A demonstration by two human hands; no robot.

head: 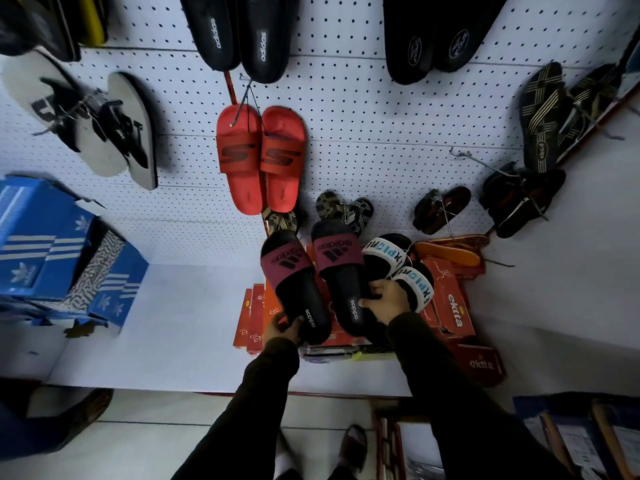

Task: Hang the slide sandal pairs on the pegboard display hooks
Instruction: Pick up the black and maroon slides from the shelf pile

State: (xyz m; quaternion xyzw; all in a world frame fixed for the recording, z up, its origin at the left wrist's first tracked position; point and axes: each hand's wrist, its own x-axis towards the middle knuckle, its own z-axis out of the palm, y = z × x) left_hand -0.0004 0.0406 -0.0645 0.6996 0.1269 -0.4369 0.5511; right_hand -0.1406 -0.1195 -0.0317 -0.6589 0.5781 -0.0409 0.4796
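**Maroon slides in hand, not yet on a hook**

The person's left hand [284, 329] is wrapped around the heel of one maroon-strapped slide [294, 289], fingers curled under the sole. The right hand [386, 299] grips the heel of the second maroon slide [341, 275], and its fingers also rest against a white-strapped slide pair [398, 270] just beside it. The hands are apart, each holding its own sandal low over a stack of orange shoeboxes [453, 306].

To my eye this is the pick-up step: the pair is lifted but nowhere near a peg. Next it wants bringing together and raising to a free hook; one bare hook [474, 161] sticks out of the pegboard [363, 133] up to the right.

Counting what hangs: one red pair [259, 161], two black pairs along the top, one grey flip-flop pair [86, 123] left, one striped pair [554, 112] at the right edge, and several smaller dark sandals low down that I cannot count surely. Blue boxes [45, 244] sit at the left.
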